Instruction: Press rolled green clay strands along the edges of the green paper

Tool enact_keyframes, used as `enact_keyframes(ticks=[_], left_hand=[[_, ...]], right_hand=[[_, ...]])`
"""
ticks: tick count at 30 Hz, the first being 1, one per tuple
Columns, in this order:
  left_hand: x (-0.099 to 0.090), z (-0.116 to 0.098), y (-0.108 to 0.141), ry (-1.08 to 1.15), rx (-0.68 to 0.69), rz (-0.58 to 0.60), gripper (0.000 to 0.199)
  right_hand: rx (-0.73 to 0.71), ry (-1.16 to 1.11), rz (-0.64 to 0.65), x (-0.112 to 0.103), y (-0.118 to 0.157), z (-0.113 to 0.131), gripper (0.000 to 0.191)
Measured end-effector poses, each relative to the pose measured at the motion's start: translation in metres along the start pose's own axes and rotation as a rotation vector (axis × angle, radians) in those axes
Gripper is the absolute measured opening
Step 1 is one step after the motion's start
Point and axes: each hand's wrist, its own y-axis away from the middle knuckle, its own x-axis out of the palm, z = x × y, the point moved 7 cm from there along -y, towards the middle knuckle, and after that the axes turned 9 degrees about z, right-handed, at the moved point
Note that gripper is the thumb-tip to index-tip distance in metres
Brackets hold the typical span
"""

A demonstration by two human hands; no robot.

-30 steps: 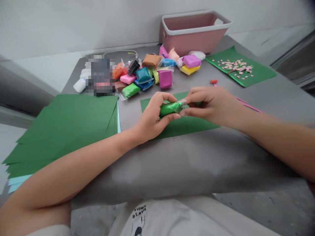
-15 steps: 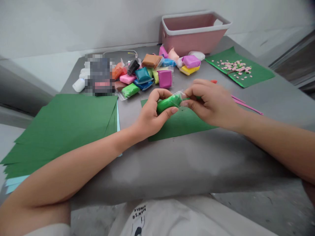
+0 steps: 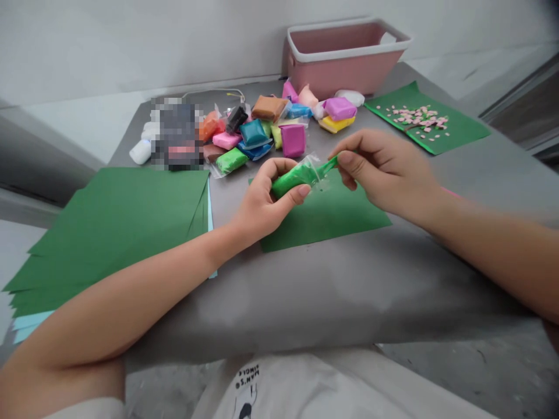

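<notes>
A clear plastic bag of bright green modelling clay [image 3: 293,177] is gripped in my left hand [image 3: 268,198], with its torn or loose end toward the right. My right hand [image 3: 379,169] pinches the tip of a strand of green clay [image 3: 327,167] between thumb and forefinger. The strand stretches from the bag's mouth and is still joined to the clay inside. Both hands are above a green sheet of paper [image 3: 332,212] lying on the grey table.
Packets of coloured clay [image 3: 253,134] lie in a heap behind my hands. A pink basket [image 3: 345,73] stands against the wall. At the left is a stack of green paper [image 3: 117,215]; at the back right, a green sheet with a pink blossom picture [image 3: 458,131].
My right hand has drawn away to the right and slightly up, so a longer strand of green clay shows outside the bag. My left hand has shifted slightly left with the bag.
</notes>
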Motion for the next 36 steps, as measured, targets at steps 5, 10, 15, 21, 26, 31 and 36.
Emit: enact_keyframes(ticks=[5,10,15,21,26,31,36], left_hand=[[0.001,0.000,0.001,-0.009,0.025,-0.004,0.058],[0.001,0.005,0.001,-0.006,0.042,0.013,0.058],[0.001,0.007,0.000,-0.017,0.020,0.018,0.061],[0.002,0.004,0.000,0.006,0.026,0.032,0.064],[0.000,-0.001,0.001,-0.064,0.068,0.013,0.052],[0.002,-0.002,0.001,-0.164,0.078,0.044,0.041],[0.006,-0.004,-0.001,-0.178,0.181,0.107,0.050]], right_hand=[[0.161,-0.213,0.077,0.010,0.000,-0.013,0.073],[0.178,-0.481,-0.047,-0.002,-0.005,-0.018,0.028],[0.293,-0.734,-0.091,0.003,-0.006,-0.028,0.011],[0.262,-0.637,0.052,0.009,-0.003,-0.017,0.043],[0.295,-0.391,0.157,0.013,-0.001,-0.018,0.062],[0.349,-0.391,0.287,0.025,0.000,-0.017,0.075],[0.386,-0.528,0.404,0.045,0.004,-0.014,0.076]])
